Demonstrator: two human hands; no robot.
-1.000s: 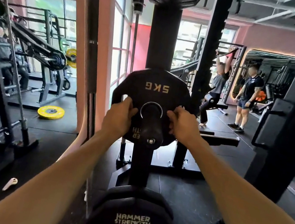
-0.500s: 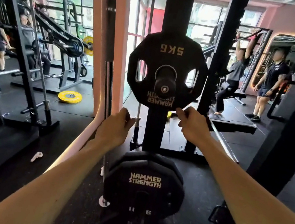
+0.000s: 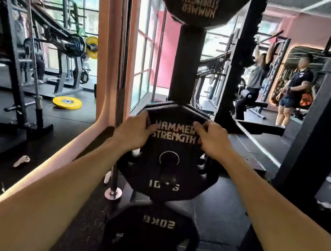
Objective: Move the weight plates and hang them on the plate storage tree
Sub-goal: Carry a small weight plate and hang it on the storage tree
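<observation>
Head view showed me the plate storage tree [image 3: 186, 67] dead ahead, its black upright post running up the middle of the frame, and I place everything against that post. Low on it hung the 10 kg Hammer Strength plate [image 3: 169, 154], seated on its peg with the bore ring showing at its centre. My left hand [image 3: 135, 130] gripped the plate's upper left edge, fingers curled onto its face; my right hand [image 3: 213, 139] held the upper right edge likewise, fingers bent over the rim. Neither hand was free.

Above, on the same post, a smaller plate [image 3: 201, 1] hung upside down by its lettering; below, a 20 kg plate [image 3: 152, 233] sat near the floor. At least one more plate seemed stacked behind the 10 kg one, though I could not tell how many.

I judged the step in hand to be handling this 10 kg plate at its peg; whether seating or lifting off, I could not tell. The next move would call for an even two-handed pull or push along the peg, keeping the bore square so it would not bind.
</observation>
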